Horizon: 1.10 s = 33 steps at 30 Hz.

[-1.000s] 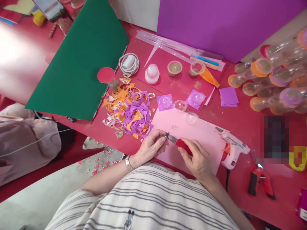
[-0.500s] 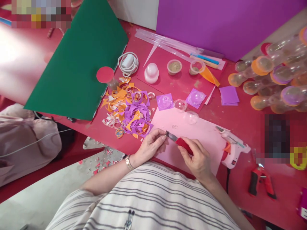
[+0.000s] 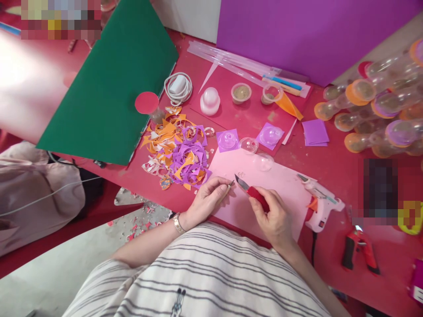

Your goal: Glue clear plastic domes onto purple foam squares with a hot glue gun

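My right hand [image 3: 272, 215] is wrapped round the red handle of a craft knife [image 3: 257, 197], its dark blade pointing up and left. My left hand [image 3: 211, 197] pinches a thin, pointed stick [image 3: 230, 184], whose tip shows past the fingers; most of it is hidden. The blade stands a little to the right of this tip, apart from it. Both hands are over a pink sheet [image 3: 280, 189]. Beyond them, two clear domes lie on purple squares [image 3: 228, 140] [image 3: 270, 136], with more clear plastic pieces [image 3: 249, 145] close by.
Orange and purple scraps [image 3: 188, 160] are heaped at the left. A pink glue gun [image 3: 322, 202] and red-handled cutters [image 3: 360, 248] lie at the right, below stacked clear bottles [image 3: 373, 105]. A green board [image 3: 109, 88] leans at the left, and small cups [image 3: 241, 93] stand behind.
The knife blade has moved right, away from my left fingertips, and my right hand has shifted slightly right. The tip of the thin stick now shows beyond my left fingers.
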{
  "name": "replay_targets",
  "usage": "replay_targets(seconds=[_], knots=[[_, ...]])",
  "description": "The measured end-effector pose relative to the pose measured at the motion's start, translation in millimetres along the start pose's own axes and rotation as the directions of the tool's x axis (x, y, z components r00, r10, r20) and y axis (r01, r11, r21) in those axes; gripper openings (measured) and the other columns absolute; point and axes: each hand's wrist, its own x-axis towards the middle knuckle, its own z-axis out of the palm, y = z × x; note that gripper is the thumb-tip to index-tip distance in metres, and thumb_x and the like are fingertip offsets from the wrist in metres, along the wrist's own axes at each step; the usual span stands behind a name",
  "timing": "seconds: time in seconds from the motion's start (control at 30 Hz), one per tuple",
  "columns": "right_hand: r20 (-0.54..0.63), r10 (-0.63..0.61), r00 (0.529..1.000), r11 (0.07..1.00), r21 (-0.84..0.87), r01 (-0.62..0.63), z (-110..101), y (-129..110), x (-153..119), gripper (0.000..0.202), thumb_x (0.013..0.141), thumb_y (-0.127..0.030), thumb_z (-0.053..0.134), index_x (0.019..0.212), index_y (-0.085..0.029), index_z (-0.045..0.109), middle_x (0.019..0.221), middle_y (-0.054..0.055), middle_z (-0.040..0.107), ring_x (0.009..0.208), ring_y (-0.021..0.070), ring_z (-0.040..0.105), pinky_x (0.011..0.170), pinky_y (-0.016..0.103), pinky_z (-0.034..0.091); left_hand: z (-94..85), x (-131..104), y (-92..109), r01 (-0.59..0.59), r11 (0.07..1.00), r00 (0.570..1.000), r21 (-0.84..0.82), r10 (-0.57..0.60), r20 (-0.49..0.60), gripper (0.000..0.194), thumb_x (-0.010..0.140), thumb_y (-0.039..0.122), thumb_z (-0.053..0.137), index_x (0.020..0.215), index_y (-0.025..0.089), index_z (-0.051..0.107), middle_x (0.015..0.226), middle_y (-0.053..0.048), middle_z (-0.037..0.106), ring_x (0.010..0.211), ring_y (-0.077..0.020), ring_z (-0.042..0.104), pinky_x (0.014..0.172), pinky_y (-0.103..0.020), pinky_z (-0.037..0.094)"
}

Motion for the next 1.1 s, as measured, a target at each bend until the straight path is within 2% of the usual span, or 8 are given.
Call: replay_targets(seconds=[0.1,0.23,0.4,0.5,0.63,1.1], knots=[[-0.033,0.016,0.999,1.0,0.005,-0.016,-0.8,-0.3,0.5,0.02,0.098,-0.033,0.05,0.109,-0.02,0.059,0.088,0.007,0.068,0.08,0.0192,0.067,0.071,0.03,0.055,-0.5,1.5,-3.1,0.011,1.0,1.0,-0.009,-0.011,-0.018,0.047,0.073,0.053,0.078,0.098,0.016,0.063,0.08,-0.001,0.067,0.066,-0.0107,0.061,0.064,-0.024,0.05],[-0.053,-0.017,0.998,1.0,-0.013,0.016,-2.0,0.0,-1.1,0.022,0.099,-0.034,0.048,0.111,-0.019,0.058,0.089,0.007,0.067,0.082,0.0198,0.067,0.071,0.031,0.056,0.3,2.5,-2.2,0.017,1.0,0.999,0.004,-0.017,-0.028,0.053,0.069,0.056,0.08,0.096,0.015,0.06,0.076,0.001,0.065,0.058,-0.0096,0.062,0.058,-0.023,0.052],[0.026,-0.095,0.995,0.992,-0.077,0.096,-1.6,0.5,-5.1,0.024,0.097,-0.033,0.052,0.115,-0.018,0.059,0.091,0.008,0.069,0.081,0.0197,0.067,0.071,0.031,0.056,2.1,2.2,1.3,0.03,0.998,0.999,0.057,-0.029,-0.021,0.055,0.068,0.06,0.079,0.091,0.017,0.052,0.063,0.002,0.065,0.054,-0.0134,0.066,0.056,-0.025,0.055],[0.067,-0.11,0.992,0.989,-0.094,0.116,-1.0,0.6,-6.6,0.025,0.097,-0.033,0.053,0.114,-0.017,0.061,0.089,0.008,0.069,0.079,0.019,0.068,0.069,0.029,0.056,2.7,1.9,2.1,0.036,0.997,0.999,0.07,-0.035,-0.019,0.056,0.068,0.062,0.078,0.089,0.017,0.051,0.06,0.002,0.066,0.05,-0.0126,0.064,0.051,-0.022,0.052],[0.065,-0.118,0.991,0.987,-0.106,0.125,-0.5,0.0,-6.2,0.027,0.097,-0.034,0.053,0.115,-0.015,0.063,0.09,0.009,0.07,0.079,0.0187,0.068,0.069,0.028,0.056,3.2,1.8,2.8,0.025,0.996,0.999,0.087,-0.022,-0.038,0.056,0.067,0.062,0.078,0.088,0.017,0.051,0.057,0.004,0.063,0.045,-0.0092,0.06,0.045,-0.017,0.047],[0.035,-0.128,0.991,0.982,-0.136,0.132,2.2,-3.6,-3.2,0.027,0.096,-0.033,0.056,0.113,-0.013,0.065,0.085,0.008,0.069,0.075,0.0175,0.067,0.067,0.027,0.054,3.3,1.7,3.1,0.011,0.992,0.999,0.128,-0.004,-0.053,0.05,0.072,0.059,0.074,0.087,0.019,0.048,0.054,0.006,0.059,0.043,-0.0076,0.055,0.043,-0.017,0.044]])
